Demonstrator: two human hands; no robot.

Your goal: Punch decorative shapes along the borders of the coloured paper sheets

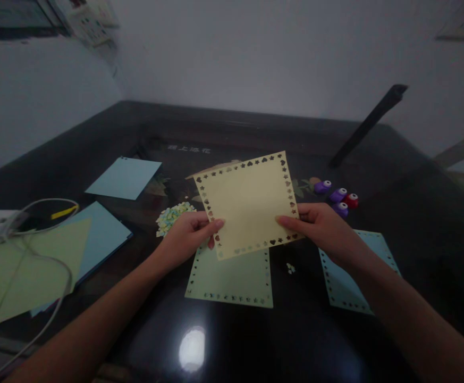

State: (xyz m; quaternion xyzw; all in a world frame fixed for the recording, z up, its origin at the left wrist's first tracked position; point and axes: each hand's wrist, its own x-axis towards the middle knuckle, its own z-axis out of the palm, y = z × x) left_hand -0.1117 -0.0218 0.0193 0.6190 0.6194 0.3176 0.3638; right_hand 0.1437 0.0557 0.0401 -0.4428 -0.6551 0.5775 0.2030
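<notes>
Worn on the head, one camera faces forward and down.

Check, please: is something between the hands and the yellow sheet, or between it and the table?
Nothing visible separates the left hand or right hand from the yellow sheet; below it, the green sheet lies on the table.
</notes>
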